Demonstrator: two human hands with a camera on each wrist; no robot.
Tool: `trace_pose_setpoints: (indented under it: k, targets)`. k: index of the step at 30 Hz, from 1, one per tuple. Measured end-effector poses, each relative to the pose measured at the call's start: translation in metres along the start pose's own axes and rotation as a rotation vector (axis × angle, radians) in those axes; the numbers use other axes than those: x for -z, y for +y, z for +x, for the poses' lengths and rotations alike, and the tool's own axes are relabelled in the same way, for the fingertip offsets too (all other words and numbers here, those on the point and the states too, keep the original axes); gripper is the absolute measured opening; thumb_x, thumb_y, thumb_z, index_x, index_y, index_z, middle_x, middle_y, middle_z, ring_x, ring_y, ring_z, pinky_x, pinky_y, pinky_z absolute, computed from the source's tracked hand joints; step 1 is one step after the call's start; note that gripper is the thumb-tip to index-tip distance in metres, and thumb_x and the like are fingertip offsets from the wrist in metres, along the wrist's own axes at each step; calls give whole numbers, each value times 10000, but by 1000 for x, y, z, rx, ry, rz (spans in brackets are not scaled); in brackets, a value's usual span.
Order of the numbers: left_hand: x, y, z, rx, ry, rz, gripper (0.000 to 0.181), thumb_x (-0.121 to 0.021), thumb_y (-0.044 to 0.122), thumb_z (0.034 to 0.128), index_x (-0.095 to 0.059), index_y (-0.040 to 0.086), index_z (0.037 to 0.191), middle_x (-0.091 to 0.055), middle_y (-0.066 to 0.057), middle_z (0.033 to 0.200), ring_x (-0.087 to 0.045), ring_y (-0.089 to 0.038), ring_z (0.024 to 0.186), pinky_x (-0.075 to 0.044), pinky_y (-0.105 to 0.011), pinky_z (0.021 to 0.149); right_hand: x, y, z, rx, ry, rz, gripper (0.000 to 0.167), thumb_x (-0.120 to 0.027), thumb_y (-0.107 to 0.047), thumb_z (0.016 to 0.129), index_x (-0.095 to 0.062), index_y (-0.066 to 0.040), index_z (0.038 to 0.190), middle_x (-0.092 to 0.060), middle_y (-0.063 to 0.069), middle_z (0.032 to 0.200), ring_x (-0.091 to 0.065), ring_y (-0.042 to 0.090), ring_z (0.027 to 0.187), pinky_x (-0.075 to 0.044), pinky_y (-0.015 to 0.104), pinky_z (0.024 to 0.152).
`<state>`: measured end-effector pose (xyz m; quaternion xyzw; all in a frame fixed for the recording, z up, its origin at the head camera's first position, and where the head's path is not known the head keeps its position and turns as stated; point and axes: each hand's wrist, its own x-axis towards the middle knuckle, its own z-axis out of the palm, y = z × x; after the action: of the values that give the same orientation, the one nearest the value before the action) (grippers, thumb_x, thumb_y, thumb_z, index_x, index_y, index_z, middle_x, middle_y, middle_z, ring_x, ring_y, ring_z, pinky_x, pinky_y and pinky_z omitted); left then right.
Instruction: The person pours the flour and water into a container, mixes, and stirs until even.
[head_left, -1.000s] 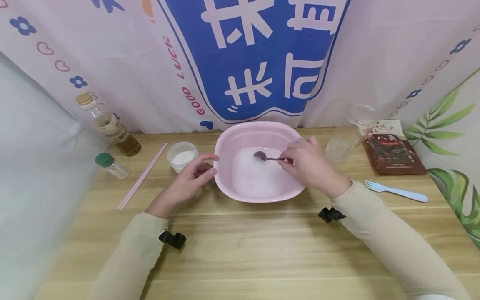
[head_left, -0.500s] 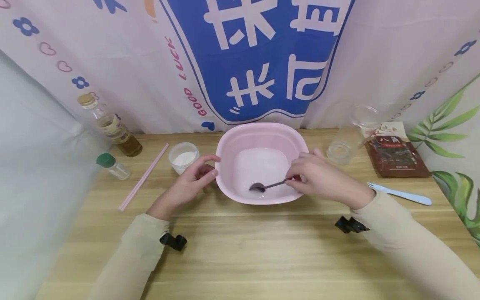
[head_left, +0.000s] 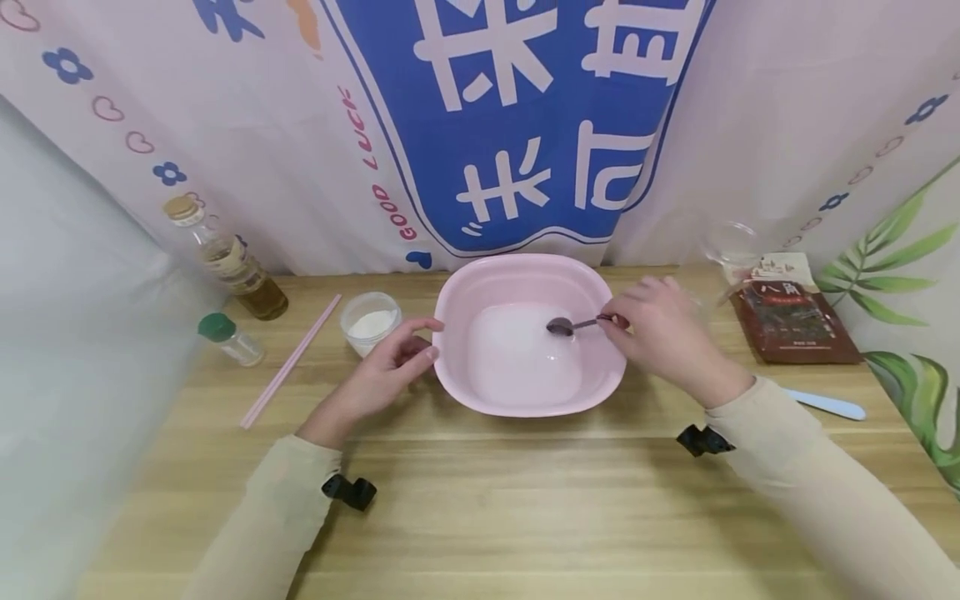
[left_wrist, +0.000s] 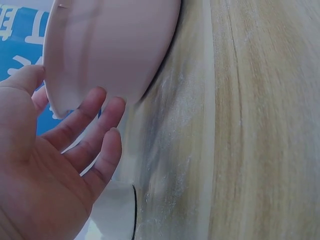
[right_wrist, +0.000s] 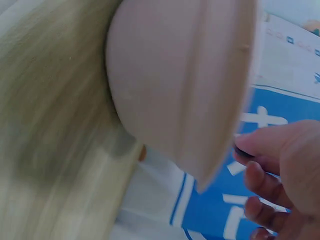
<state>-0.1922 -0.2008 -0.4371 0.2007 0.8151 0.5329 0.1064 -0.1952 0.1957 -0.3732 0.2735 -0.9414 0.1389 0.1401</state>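
Observation:
A pink basin sits on the table with whitish, shiny liquid in its bottom. My right hand pinches the handle of a dark spoon over the basin's right rim; the spoon's bowl is within the basin, near the liquid. At the left rim my left hand touches the edge with thumb and forefinger, its other fingers loosely extended by the outer wall, as the left wrist view shows. In the right wrist view only the dark handle end shows between the fingers. A tub of white powder stands beside the left hand.
Left on the table are pink chopsticks, a green-capped shaker and a bottle of amber liquid. Right are a brown spice packet, a blue fork, partly under the right sleeve, and a clear container. A printed cloth hangs behind.
The spoon in my right hand has swept from the basin's middle to its near side, then back up and right. My left hand stays at the rim. The head view has shifted slightly.

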Motion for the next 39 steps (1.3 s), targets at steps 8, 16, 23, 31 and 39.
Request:
trace_pose_setpoints:
  k: [8,16,23,31,39]
  targets:
    - [-2,0,-2,2,-5,-11,387,-574,72,1107,-510,55,1489,-750,-254,1114,-700,-389,890,-590,-330,699,-23,-26,21,12,-84,106,68,-823,-157,952,-850,-117,1001,-826,43,954,-711,282,960,-405,473,891]
    - [-2,0,-6,12,2,3,389,-566,99,1115,-508,69,1498,-748,-238,1105,-686,-378,873,-589,-344,699,-20,-40,17,144,-200,192,38,-831,-187,951,-861,-180,972,-731,-85,839,-634,186,904,-319,530,1012]
    - [0,3,-7,36,14,6,404,-566,112,1118,-503,91,1516,-748,-229,1131,-683,-408,904,-596,-350,712,2,-27,-3,205,-227,203,41,-847,-176,922,-841,-208,947,-731,-117,880,-613,149,922,-272,418,895]
    - [2,3,-6,57,-1,10,401,-561,148,1128,-495,127,1522,-750,-215,1158,-688,-434,975,-606,-361,762,25,-1,-12,108,-164,120,107,-867,-117,879,-838,-199,943,-791,-46,933,-674,197,893,-280,409,850]
    - [0,6,-1,31,-25,15,395,-551,131,1129,-472,113,1516,-757,-216,1117,-719,-447,964,-612,-375,734,6,2,9,0,-56,-22,34,-815,-142,936,-829,-124,962,-814,46,984,-708,291,957,-342,510,902]
